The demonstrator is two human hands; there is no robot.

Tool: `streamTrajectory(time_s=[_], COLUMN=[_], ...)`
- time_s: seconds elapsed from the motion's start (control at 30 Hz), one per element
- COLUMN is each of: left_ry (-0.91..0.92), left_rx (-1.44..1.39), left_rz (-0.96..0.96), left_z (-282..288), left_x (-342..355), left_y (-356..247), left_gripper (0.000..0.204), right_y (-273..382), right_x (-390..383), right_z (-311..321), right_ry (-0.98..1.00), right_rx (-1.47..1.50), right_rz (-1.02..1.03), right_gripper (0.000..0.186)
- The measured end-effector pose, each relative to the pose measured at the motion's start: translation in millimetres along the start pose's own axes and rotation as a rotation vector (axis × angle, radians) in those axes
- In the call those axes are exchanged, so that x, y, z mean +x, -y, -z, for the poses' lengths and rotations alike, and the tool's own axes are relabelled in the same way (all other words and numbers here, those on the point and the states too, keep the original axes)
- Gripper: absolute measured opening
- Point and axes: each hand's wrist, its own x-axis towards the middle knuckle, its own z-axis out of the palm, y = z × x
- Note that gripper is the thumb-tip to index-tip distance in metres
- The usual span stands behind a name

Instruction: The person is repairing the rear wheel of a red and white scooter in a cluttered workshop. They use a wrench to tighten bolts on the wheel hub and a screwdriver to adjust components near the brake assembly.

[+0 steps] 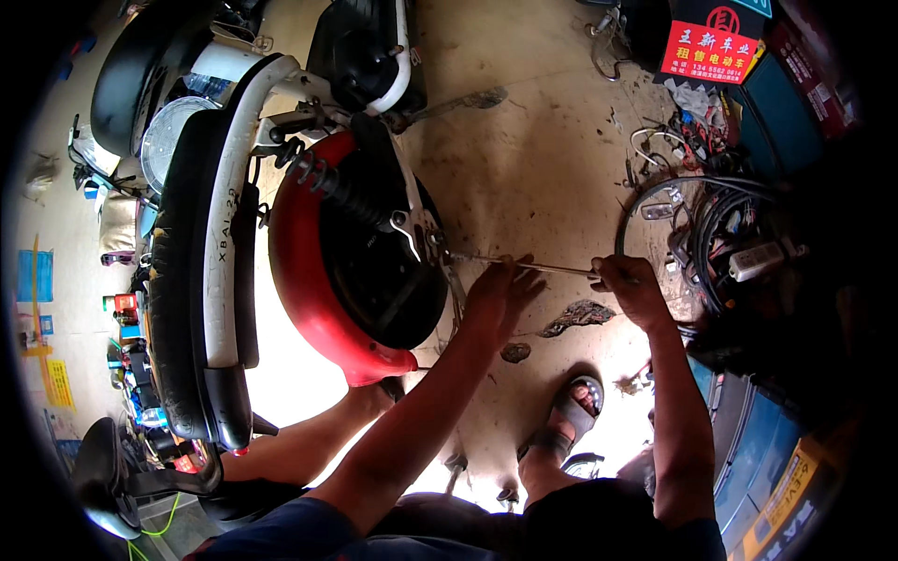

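Note:
A long thin metal rod tool (pixel 565 270) reaches from the hub (pixel 432 245) of the scooter wheel (pixel 383 266) out to the right. My right hand (pixel 632 292) is closed round its outer end. Nearer the wheel, my left hand (pixel 498 297) holds the rod along its middle, with some fingers spread past it. The rod's tip meets the hub area; exactly what it sits on is too small to make out. The wheel is black under a red fender (pixel 304 266), with a black coil shock absorber (pixel 327 185) above the hub.
The scooter's white frame and black seat (pixel 182 280) stand at left. Coiled black cable (pixel 711 234) and loose wires (pixel 687 140) lie at right, near a red sign (pixel 709 51). Dark patches (pixel 577 318) mark the floor by my sandalled foot (pixel 578 407). A yellow box (pixel 784 500) stands lower right.

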Motion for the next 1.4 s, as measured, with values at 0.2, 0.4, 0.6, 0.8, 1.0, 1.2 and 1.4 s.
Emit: streamTrajectory(time_s=[0.2,0.4,0.6,0.8,1.0,1.2,1.4], left_ry=[0.138,0.172,0.155,0.24,0.095,0.048,-0.016], left_rx=[-0.245,-0.324,-0.444,-0.551,-0.525,-0.504,-0.474], left_rz=[-0.044,-0.05,-0.068,-0.032,-0.056,-0.037,-0.077], left_z=[15,19,0,24,4,8,3], left_x=[25,32,35,59,53,55,44], left_y=[9,6,1,20,16,9,7], left_gripper=[0.022,0.02,0.017,0.027,0.018,0.013,0.016], right_y=[-10,18,74,78,67,34,76], right_x=[-8,6,39,61,29,25,14], right_z=[-3,-2,5,16,48,61,31], right_ry=[-0.031,-0.083,-0.015,0.246,0.016,-0.101,0.194], right_rx=[-0.017,-0.644,-0.84,-0.108,-0.085,-0.155,-0.414], right_rz=[0.043,0.583,0.864,-0.658,-0.184,-0.058,-0.042], right_gripper=[0.029,0.01,0.015,0.049,0.035,0.038,0.039])
